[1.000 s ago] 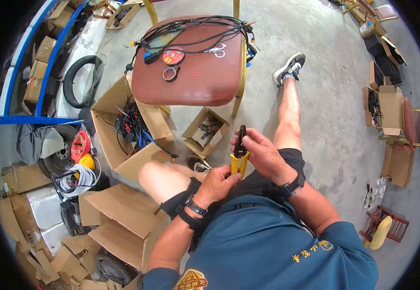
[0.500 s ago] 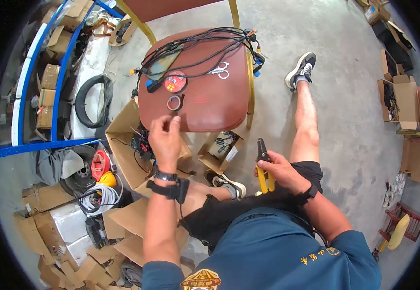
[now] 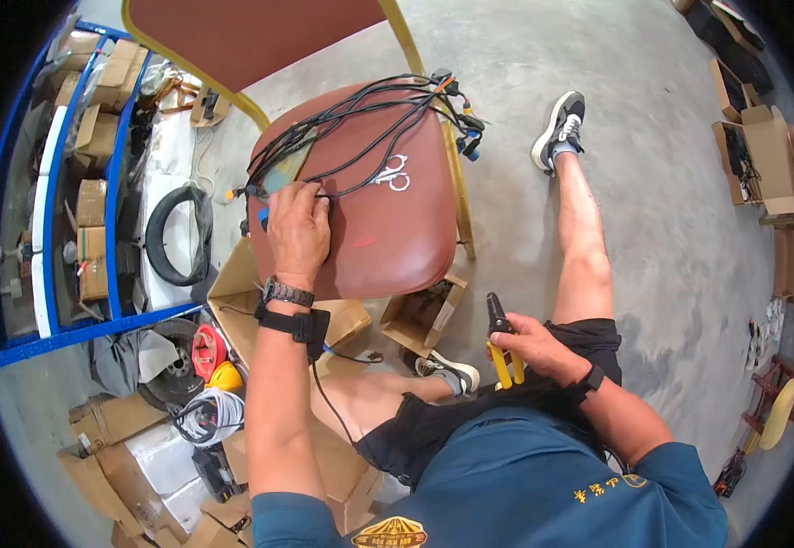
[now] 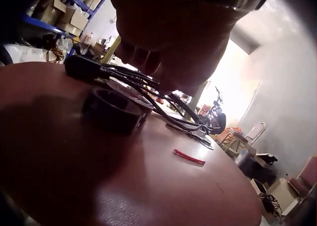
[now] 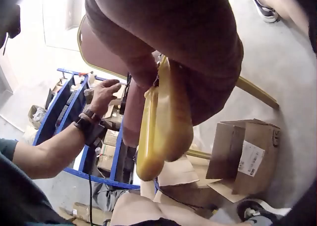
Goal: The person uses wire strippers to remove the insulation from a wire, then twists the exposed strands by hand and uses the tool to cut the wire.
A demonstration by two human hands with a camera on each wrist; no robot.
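My left hand (image 3: 298,230) reaches over the brown chair seat (image 3: 406,260), fingers bent down at the bundle of black cables (image 3: 360,114). Its fingertips are hidden, so I cannot tell what they grasp. Below that hand, in the left wrist view, a black tape roll (image 4: 111,109) sits on the seat close to the cables. My right hand (image 3: 543,351) holds yellow-handled wire strippers (image 3: 498,315) above my lap, black jaws pointing away from me. White-handled scissors (image 3: 397,173) lie beside the cables, and a short red strip (image 4: 189,156) rests on the seat.
An open cardboard box (image 3: 424,315) stands on the floor before the chair, and a larger carton (image 3: 237,274) at its left. Blue shelving (image 3: 118,183) with boxes lines the left side. A coiled white cable (image 3: 210,416) lies by a yellow helmet (image 3: 224,376).
My left hand has left the wire strippers and moved forward over the chair seat to the cables, covering the tape roll. The right hand keeps holding the strippers, now lower and farther right.
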